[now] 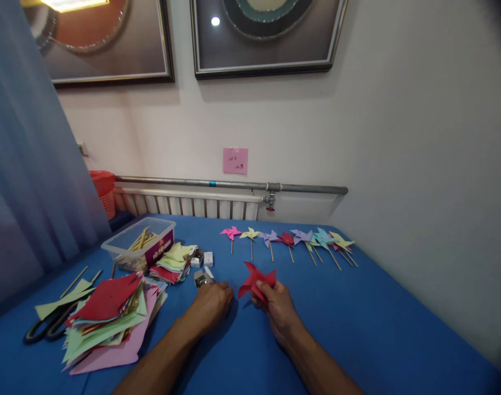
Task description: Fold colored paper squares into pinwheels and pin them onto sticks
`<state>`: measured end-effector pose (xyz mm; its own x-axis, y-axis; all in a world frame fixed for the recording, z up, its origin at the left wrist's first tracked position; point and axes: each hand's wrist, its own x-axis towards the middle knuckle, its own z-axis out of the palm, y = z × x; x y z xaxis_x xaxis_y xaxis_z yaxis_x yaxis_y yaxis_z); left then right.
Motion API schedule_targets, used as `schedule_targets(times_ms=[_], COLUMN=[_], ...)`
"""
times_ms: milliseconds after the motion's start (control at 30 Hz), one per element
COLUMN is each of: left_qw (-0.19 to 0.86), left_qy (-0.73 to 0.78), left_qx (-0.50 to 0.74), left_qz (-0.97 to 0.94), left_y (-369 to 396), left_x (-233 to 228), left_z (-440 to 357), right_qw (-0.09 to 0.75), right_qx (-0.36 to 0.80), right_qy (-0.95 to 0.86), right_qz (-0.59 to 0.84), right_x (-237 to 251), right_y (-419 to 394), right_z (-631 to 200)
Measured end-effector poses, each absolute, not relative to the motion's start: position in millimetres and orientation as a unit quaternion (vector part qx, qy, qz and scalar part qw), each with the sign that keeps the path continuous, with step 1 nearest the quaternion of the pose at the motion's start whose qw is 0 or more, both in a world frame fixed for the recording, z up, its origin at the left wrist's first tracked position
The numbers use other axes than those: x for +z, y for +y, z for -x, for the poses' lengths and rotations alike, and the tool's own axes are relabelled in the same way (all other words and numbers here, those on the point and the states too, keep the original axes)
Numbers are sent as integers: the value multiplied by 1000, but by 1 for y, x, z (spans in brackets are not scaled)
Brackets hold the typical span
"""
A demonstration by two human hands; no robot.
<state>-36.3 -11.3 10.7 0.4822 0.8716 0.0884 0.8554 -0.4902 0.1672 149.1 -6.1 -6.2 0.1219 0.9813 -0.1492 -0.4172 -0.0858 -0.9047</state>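
Note:
My right hand [280, 310] pinches a red paper pinwheel [256, 280] by its middle, thumb on the front; no stick shows on it. My left hand [215, 302] rests low over the table, its fingers curled together and pointing down, and anything in them is hidden. Just beyond those fingers is a small open box [200, 277] with shiny bits inside, too small to make out. Behind it stand another small open box [196, 258] and a small white box [208, 259]. Finished pinwheels on sticks [270, 239] lie in a row at the back right.
At left, a stack of coloured paper pieces [110, 307] partly covers black-handled scissors [55, 326]. A smaller paper pile [176, 260] lies beside a clear plastic tub [129, 236] of wooden sticks. A blue cloth [336, 329] covers the table; a pipe [234, 185] runs along the wall behind.

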Motion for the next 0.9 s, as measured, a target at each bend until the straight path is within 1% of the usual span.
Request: schedule_targets(times_ms=[300,400,467,567,733,800,900], left_qw=[47,58,76,142,319,372,404], left_qy=[490,498,507,515,460,445,463], left_qx=[79,99,135,235,434,473,482], left_qz=[-867,-860,-848,-812,-706,-664,-625], left_y=[-13,-14,-15,-14,-10,-8,-7], left_x=[11,16,21,28,22,16,10], left_z=[37,39,43,48,39,31,21], right_qw=[597,596,595,593,600,600,601], right_qx=[579,575,573,568,533,520,518], right_qy=[-323,-327,-332,-345,-391,-413,-425], right_qz=[453,455,455,454,451,446,436], right_x=[-8,-8,-9,-10,-10,-9,-8], right_y=[-4,-3,-2,-2,-4,-7,-10], right_z=[-150,-150,-151,-151,-146,-142,-137])
